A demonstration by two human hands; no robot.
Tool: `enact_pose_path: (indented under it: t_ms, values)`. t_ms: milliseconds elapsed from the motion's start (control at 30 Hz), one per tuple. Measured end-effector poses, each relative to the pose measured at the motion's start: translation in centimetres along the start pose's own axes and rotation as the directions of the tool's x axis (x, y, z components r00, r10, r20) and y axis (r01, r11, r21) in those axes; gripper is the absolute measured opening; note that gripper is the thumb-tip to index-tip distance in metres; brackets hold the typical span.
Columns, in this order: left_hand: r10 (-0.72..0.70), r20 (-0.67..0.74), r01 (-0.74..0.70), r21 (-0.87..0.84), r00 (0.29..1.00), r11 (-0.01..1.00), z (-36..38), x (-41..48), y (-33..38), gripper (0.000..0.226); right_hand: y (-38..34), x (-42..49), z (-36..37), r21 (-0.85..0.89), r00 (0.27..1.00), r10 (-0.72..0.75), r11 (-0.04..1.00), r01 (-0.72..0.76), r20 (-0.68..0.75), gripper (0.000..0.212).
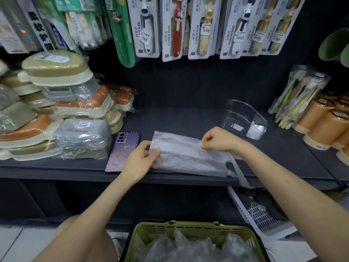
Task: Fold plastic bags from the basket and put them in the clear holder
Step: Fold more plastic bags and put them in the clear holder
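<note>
Translucent whitish plastic bag [188, 157] lies flat on the dark shelf [188, 118], below hanging toothbrush cards [169, 29] printed "CONDENSE"; its long axis runs from left hand [140, 159] to right hand [217, 139], handles trailing off the shelf edge under the right wrist; it looks crinkled, folded into a band; the hands, apart, pinch its left end and far edge; a clear plastic holder [245, 118] stands beyond the right hand; a green slotted basket [188, 226] of bags sits below both.

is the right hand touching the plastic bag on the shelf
Touching. The head view shows the right hand pinching the far edge of the plastic bag between curled fingers and thumb, while the bag lies flat on the shelf.
</note>
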State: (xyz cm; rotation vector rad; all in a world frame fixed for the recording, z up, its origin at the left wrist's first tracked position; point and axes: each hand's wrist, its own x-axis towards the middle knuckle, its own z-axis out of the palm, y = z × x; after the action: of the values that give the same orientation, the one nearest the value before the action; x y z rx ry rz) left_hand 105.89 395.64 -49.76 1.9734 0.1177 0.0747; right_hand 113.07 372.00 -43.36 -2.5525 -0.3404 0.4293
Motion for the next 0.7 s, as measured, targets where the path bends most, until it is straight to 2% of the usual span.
enact_pose_path:
  t_ms: [233, 267, 333, 433, 500, 567, 633, 700]
  values:
    - [-0.021, -0.138, 0.07, 0.367, 0.99, 0.928, 1.0, 1.1, -0.4, 0.046, 1.4, 3.4, 2.1, -0.046, 0.997, 0.047, 0.998, -0.044, 0.058, 0.021]
    - [0.002, -0.164, 0.073, 0.453, 0.987, 0.888, 1.0, 1.0, -0.3, 0.048, 1.5, 3.6, 2.2, -0.044, 0.997, 0.048, 0.998, -0.045, 0.062, 0.023]
    - [0.155, -0.2, 0.012, 0.649, 0.967, 0.76, 0.8, 0.9, -0.1, 0.041, 1.6, 3.8, 2.3, -0.044, 0.996, 0.049, 0.998, -0.046, 0.073, 0.025]
    - [0.434, -0.09, -0.203, 0.786, 0.897, 0.584, 1.3, 1.7, -0.8, 0.031, 1.7, 4.1, 2.3, -0.048, 0.997, 0.039, 0.998, -0.035, 0.072, 0.025]
    - [0.491, 0.057, -0.36, 0.754, 0.869, 0.55, 1.9, 2.4, -1.5, 0.04, 1.9, 4.3, 2.4, -0.051, 0.997, 0.038, 0.998, -0.034, 0.074, 0.026]
    - [0.434, 0.196, -0.435, 0.701, 0.879, 0.565, 2.6, 2.7, -1.7, 0.056, 2.0, 4.5, 2.5, -0.053, 0.996, 0.037, 0.998, -0.033, 0.077, 0.028]
    - [0.315, 0.298, -0.43, 0.693, 0.901, 0.578, 3.0, 2.6, -1.5, 0.078, 2.2, 4.7, 2.5, -0.054, 0.996, 0.037, 0.998, -0.033, 0.078, 0.028]
    - [0.221, 0.349, -0.411, 0.727, 0.911, 0.55, 3.5, 2.5, -1.8, 0.096, 2.3, 4.9, 2.5, -0.057, 0.996, 0.029, 0.998, -0.025, 0.081, 0.027]
